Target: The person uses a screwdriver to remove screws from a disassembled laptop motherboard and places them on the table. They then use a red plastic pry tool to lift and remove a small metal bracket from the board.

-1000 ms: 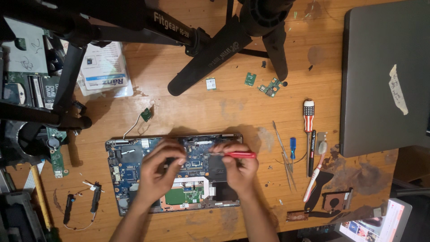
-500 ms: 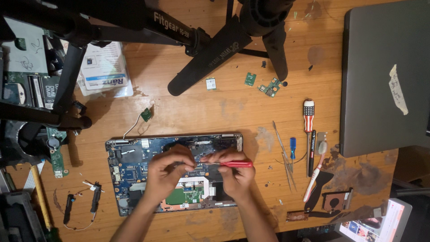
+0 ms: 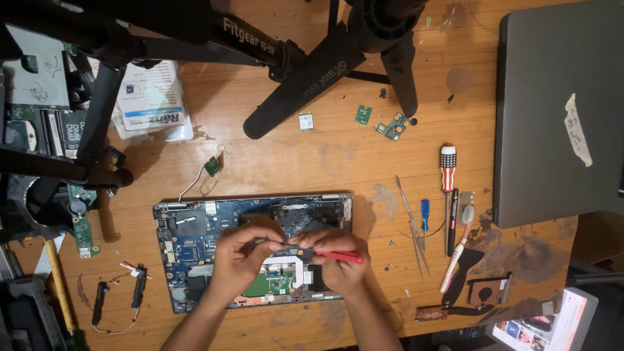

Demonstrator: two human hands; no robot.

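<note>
Red screwdriver [image 3: 339,256] in right hand [image 3: 338,263] fingers; left hand [image 3: 244,260] touching open laptop [image 3: 195,231].

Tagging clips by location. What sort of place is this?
Likely an electronics repair bench, perhaps a home workshop. Both hands, left hand and right hand, work on an opened laptop base on a stained wooden table, with loose circuit boards and screwdrivers around.

Head view, straight down, over desk [image 3: 312,162]
</note>
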